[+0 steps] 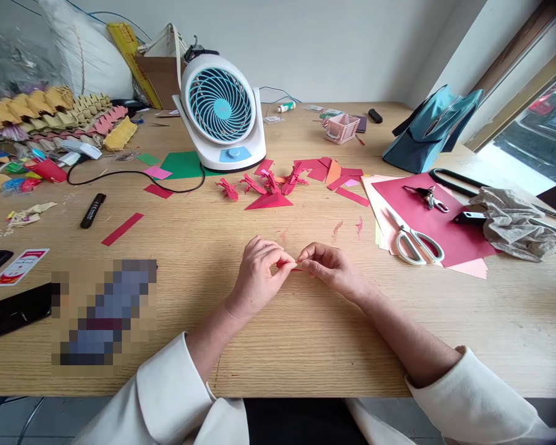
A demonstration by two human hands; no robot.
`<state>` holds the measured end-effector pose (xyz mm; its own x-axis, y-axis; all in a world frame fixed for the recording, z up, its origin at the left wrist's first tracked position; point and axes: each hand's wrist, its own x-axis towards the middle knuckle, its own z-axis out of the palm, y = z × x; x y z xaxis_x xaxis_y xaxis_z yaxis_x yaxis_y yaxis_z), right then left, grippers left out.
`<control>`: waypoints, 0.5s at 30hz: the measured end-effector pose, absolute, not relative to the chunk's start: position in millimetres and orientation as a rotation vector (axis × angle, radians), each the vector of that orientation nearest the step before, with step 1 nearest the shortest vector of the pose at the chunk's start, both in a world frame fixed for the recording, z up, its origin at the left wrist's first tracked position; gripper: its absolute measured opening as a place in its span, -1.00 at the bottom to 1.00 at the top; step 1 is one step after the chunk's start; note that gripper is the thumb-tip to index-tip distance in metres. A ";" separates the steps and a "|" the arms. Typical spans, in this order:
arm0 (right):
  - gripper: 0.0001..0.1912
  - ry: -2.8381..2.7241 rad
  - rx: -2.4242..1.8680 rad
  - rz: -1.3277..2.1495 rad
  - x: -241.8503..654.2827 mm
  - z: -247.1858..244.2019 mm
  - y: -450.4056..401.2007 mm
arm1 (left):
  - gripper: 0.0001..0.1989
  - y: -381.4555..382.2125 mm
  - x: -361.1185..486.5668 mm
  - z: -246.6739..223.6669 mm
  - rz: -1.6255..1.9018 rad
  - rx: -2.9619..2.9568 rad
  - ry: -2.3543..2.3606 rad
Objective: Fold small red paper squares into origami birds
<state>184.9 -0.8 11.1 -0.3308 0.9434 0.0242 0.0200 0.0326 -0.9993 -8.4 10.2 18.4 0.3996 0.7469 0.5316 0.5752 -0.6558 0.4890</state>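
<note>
Fine two-handed paperwork at the near middle of a light wood-grain table (343, 358). Left hand (262, 269), bare: fingers curled, thumb and forefinger brought together at the tips, apparently in a pinch on a small sliver of bright red paper (297, 269). Right hand (328, 266), bare: likewise curled, thumb and forefinger closed to a narrow pinch, apparently on the same sliver, tips just beside those of the left. Sliver mostly hidden by the fingers; cannot tell its full shape or number of folds.

Step in hand, by judgement: folding or creasing of a small piece, with work from both sides. Next move, likewise judged: a steady hold at the left, a small precise press at the right, edges in line, little force, for fear of a tear.

Far middle, beyond the hands: a row of small spiky figures of folded red paper (269, 181), just behind a larger flat-sided triangle of folded red paper (269, 201). To the right of these: loose flat rectangles of red paper (352, 196), some overlapping. Right: metal scissors with white loop handles (411, 231), partly on a large sheet of deep red paper (461, 241). Left: a single flat strip of red paper (123, 229), near a black marker pen (92, 211)
</note>
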 end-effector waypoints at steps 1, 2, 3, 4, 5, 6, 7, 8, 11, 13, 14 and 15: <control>-0.69 -1.500 -1.009 1.391 183.9 9.7 -1.2 | -0.88 10.5 -8.4 17.8 1.124 2.406 1.170; -0.72 -1.515 -1.001 1.362 183.1 8.7 -1.8 | -0.88 10.8 -8.5 17.4 1.143 2.388 1.166; -0.74 -1.532 -1.005 1.332 182.5 7.9 -2.4 | -0.89 11.0 -8.6 17.1 1.155 2.375 1.161; -0.76 -1.550 -1.022 1.301 182.1 7.7 -3.2 | -0.90 11.0 -8.7 17.0 1.161 2.365 1.159; -0.78 -1.573 -1.046 1.267 181.8 8.0 -4.0 | -0.90 10.8 -8.8 17.0 1.163 2.360 1.161; -0.80 -1.601 -1.071 1.230 181.7 8.7 -4.8 | -0.90 10.5 -8.9 17.1 1.164 2.358 1.166; -0.82 -1.630 -1.093 1.191 181.7 9.8 -5.5 | -0.90 10.1 -9.0 17.2 1.165 2.360 1.172; -0.84 -1.659 -1.107 1.150 181.8 11.0 -6.2 | -0.91 9.6 -9.0 17.4 1.165 2.366 1.178; -0.91 -1.745 -1.108 1.009 182.3 14.0 -7.8 | -0.92 8.1 -9.1 17.9 1.160 2.396 1.185; -0.93 -1.799 -1.090 0.914 182.6 14.4 -8.5 | -0.92 7.2 -9.1 18.2 1.152 2.416 1.188; -0.93 -1.824 -1.081 0.875 182.5 14.2 -8.8 | -0.92 6.8 -9.0 18.2 1.148 2.425 1.188; -0.93 -1.843 -1.075 0.846 182.4 14.0 -9.1 | -0.92 6.5 -8.9 18.2 1.144 2.435 1.188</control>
